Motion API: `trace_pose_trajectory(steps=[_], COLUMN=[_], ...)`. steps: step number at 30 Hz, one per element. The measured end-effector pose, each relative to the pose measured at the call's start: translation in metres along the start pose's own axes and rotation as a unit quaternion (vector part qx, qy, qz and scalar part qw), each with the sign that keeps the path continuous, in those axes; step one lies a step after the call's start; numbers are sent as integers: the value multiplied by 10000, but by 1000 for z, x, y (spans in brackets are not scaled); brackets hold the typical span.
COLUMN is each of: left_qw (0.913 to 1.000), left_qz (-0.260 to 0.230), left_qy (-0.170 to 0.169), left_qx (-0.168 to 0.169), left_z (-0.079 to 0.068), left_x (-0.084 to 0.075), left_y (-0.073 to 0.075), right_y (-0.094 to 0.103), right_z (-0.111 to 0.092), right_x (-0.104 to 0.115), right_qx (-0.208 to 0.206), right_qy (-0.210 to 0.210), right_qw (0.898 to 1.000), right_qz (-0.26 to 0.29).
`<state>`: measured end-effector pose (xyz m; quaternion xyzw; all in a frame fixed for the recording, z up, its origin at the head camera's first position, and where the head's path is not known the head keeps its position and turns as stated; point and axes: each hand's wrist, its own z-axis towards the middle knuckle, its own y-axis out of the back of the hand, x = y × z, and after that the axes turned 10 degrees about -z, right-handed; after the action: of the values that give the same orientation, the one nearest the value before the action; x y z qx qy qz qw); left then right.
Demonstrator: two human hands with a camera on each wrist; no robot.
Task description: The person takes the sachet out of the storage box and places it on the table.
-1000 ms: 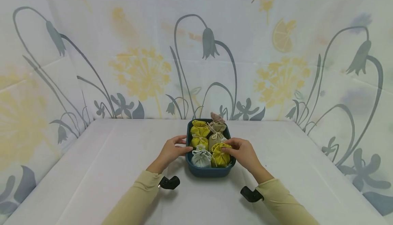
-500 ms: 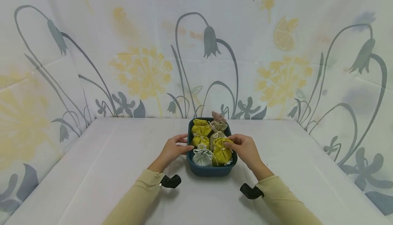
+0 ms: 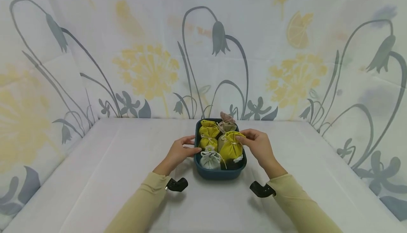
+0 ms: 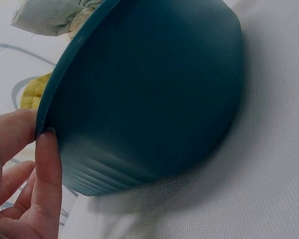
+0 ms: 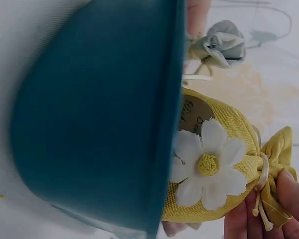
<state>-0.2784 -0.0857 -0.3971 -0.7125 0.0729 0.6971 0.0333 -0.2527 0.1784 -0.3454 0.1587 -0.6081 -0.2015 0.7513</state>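
Note:
A dark teal tub [image 3: 219, 174] stands on the table with several small drawstring pouches in it. My left hand [image 3: 180, 153] pinches its left rim between thumb and fingers, as the left wrist view [image 4: 40, 169] confirms. With my right hand [image 3: 259, 146] I pinch the gathered neck of a yellow pouch [image 3: 231, 150] at the tub's near right. A white cloth flower and a brown tag show on this pouch [image 5: 229, 169]; its base is still behind the rim. Also in the tub are another yellow pouch [image 3: 208, 137], a pale grey-blue pouch [image 3: 210, 162] and beige-brown pouches [image 3: 228, 123].
A white cloth covers the table [image 3: 127, 176]. Behind and at the sides hangs a pale curtain [image 3: 152, 74] with a printed flower pattern. Black wrist devices [image 3: 176, 184] stick out below both sleeves.
My right hand has lifted the near yellow pouch upward, so it stands higher over the tub and covers more of the beige one. The left hand keeps its grip on the rim.

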Motion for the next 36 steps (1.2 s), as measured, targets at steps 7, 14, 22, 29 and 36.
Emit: trace_pose_trajectory(steps=[7, 14, 22, 29, 36], left_qw=[10000, 10000, 9999, 9998, 9999], left_qz=[-32, -5, -134, -43, -49], left_qy=[-94, -11, -53, -2, 53], left_qx=[11, 23, 69, 206, 73], left_z=[0, 0, 2, -17, -6], left_x=[-3, -3, -3, -26, -10], left_y=[3, 1, 2, -2, -2], right_y=[7, 15, 26, 38, 47], right_z=[1, 3, 10, 14, 22], right_x=[14, 19, 17, 14, 2], right_qx=[-139, -362, -619, -806, -978], right_qy=[128, 301, 301, 114, -25], right_qw=[9998, 9984, 9973, 9961, 9943], right_qz=[69, 309, 272, 341, 431])
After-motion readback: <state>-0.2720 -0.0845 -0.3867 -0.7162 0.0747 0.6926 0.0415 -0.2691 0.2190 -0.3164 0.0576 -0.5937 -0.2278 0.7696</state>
